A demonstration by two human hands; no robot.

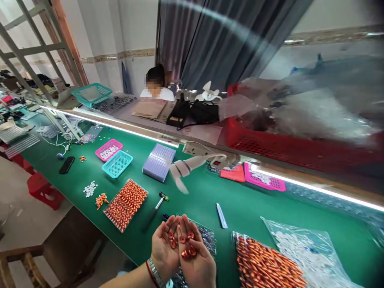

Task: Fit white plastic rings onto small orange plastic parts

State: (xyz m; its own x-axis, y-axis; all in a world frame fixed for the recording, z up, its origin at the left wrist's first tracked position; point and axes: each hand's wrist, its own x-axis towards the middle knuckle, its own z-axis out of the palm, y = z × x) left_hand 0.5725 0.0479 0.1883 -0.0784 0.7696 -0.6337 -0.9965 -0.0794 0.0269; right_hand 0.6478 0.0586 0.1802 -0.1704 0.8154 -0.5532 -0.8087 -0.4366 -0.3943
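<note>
- Your left hand (164,248) is cupped palm up over the near edge of the green counter (240,204), fingers loosely curled, with a few copper rings (172,239) lying in the palm.
- Your right hand (195,256) lies against it, edge to edge, palm up and open the same way, cradling more rings (neither hand pinches anything; the rings just rest in the hollow).
- A bracelet (154,272) sits on your left wrist.
- Under your hands lies a clear tray (207,236), mostly hidden.
- Right of your hands a clear bag (267,264) of copper parts lies on the counter, touching a second bag (306,252) of white parts.
- Left of your hands is a tray (126,204) packed with copper parts, and a small hammer (157,204) lies between that tray and your hands.
- A white tool (221,215) lies just beyond your right hand.
- Farther back stand a teal basket (117,163), a pink basket (109,149) and a lilac block (159,161).
- A phone (67,164) lies well off to the left.
- Another person (156,86) sits behind the counter.
</note>
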